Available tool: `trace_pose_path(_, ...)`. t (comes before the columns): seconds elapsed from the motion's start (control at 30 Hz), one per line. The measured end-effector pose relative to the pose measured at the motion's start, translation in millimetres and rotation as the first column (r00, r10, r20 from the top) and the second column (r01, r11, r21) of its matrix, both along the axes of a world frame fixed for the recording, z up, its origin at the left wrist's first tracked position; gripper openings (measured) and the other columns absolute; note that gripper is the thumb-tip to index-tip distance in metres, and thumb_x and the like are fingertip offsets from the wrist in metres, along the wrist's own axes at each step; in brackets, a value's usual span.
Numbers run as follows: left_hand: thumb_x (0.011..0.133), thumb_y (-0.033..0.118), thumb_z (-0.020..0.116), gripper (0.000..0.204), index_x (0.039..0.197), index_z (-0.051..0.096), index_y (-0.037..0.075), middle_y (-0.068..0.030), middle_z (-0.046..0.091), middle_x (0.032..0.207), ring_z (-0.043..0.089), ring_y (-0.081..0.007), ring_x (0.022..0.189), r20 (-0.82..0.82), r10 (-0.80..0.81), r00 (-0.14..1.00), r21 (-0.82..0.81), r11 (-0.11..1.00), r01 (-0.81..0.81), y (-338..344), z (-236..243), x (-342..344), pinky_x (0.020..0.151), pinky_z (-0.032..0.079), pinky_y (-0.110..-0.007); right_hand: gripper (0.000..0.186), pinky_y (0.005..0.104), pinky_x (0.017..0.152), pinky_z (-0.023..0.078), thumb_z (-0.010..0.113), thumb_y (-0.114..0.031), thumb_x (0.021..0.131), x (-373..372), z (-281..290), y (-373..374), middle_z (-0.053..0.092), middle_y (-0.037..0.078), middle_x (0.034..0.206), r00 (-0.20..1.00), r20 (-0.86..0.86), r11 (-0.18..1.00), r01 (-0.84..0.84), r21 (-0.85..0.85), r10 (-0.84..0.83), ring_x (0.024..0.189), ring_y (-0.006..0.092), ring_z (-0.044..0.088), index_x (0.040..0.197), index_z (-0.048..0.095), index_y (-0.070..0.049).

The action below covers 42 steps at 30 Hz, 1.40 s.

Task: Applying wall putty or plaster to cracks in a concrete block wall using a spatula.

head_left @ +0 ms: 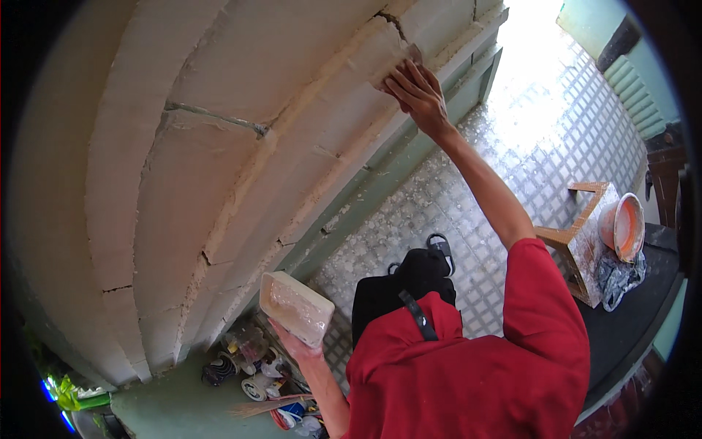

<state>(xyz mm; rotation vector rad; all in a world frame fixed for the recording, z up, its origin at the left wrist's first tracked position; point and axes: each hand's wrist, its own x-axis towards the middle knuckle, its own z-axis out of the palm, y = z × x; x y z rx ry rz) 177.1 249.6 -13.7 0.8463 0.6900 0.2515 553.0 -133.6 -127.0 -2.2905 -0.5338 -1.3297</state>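
My right hand (415, 91) is stretched up to a wall of large white blocks (197, 168) and presses a small flat tool, mostly hidden under the fingers, against a filled joint (344, 58) near the top. My left hand (298, 344) holds a white rectangular tray (295, 307) from below, down by my waist. The tray's inside is smeared with pale paste. I wear a red shirt.
A wooden stool (581, 234) spattered with white stands at the right, an orange-lined bucket (623, 227) tipped beside it. Tape rolls, a jar and a brush (252, 366) lie at the wall's foot. The floor (526, 110) is patterned tile, brightly lit at the top.
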Motion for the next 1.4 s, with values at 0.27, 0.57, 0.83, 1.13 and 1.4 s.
trace_pose_path(0.27,0.099,0.054,0.039,0.062,0.148,0.035,0.017,-0.0069,0.042,0.148,0.044,-0.0320,0.132,-0.031,0.009,0.999,-0.027,1.000,-0.010,0,11,1,0.109,0.039,-0.051,0.048,0.0387,0.084,0.055,0.052,0.003,0.088,-39,62,23,0.065,0.012,0.119,0.926,-0.362,0.788,0.141,0.599,0.110,0.103,0.0305,0.067,0.130,0.060,-0.018)
trace_pose_path(0.57,0.101,0.052,0.036,0.059,0.147,0.035,0.016,-0.0067,0.043,0.147,0.046,-0.0310,0.131,-0.046,-0.001,0.999,-0.032,0.999,0.000,-11,18,21,0.108,0.040,-0.050,0.056,0.0409,0.087,0.055,0.050,0.011,0.083,-86,67,69,0.064,0.014,0.119,0.807,-0.441,0.805,-0.071,0.589,0.393,0.106,0.0314,0.065,0.129,0.062,-0.018)
trace_pose_path(0.83,0.101,0.054,0.034,0.061,0.148,0.033,0.015,-0.0066,0.043,0.146,0.047,-0.0309,0.130,-0.031,-0.041,0.999,-0.035,0.999,0.040,-7,16,19,0.107,0.041,-0.049,0.051,0.0444,0.107,0.040,0.069,0.003,0.075,-15,64,13,0.060,0.007,0.131,0.994,-0.036,0.968,0.108,0.228,-0.102,0.131,0.0317,0.049,0.124,0.066,-0.013)
trace_pose_path(1.13,0.099,0.056,0.036,0.062,0.149,0.033,0.019,-0.0069,0.043,0.147,0.047,-0.0318,0.130,-0.016,-0.052,0.998,0.013,0.999,0.053,-2,6,15,0.106,0.042,-0.052,0.044,0.0438,0.104,0.041,0.073,-0.002,0.074,-8,19,4,0.061,0.008,0.131,0.989,0.038,0.947,0.123,0.296,-0.141,0.131,0.0319,0.049,0.117,0.069,-0.011)
trace_pose_path(1.4,0.099,0.057,0.037,0.062,0.147,0.036,0.019,-0.0056,0.044,0.146,0.047,-0.0318,0.129,0.005,-0.059,0.998,-0.050,0.997,0.059,-16,8,35,0.105,0.042,-0.051,0.057,0.0446,0.106,0.038,0.072,-0.002,0.073,-11,21,13,0.058,0.005,0.136,0.984,-0.158,0.966,0.118,0.230,-0.083,0.133,0.0291,0.047,0.128,0.062,-0.015)
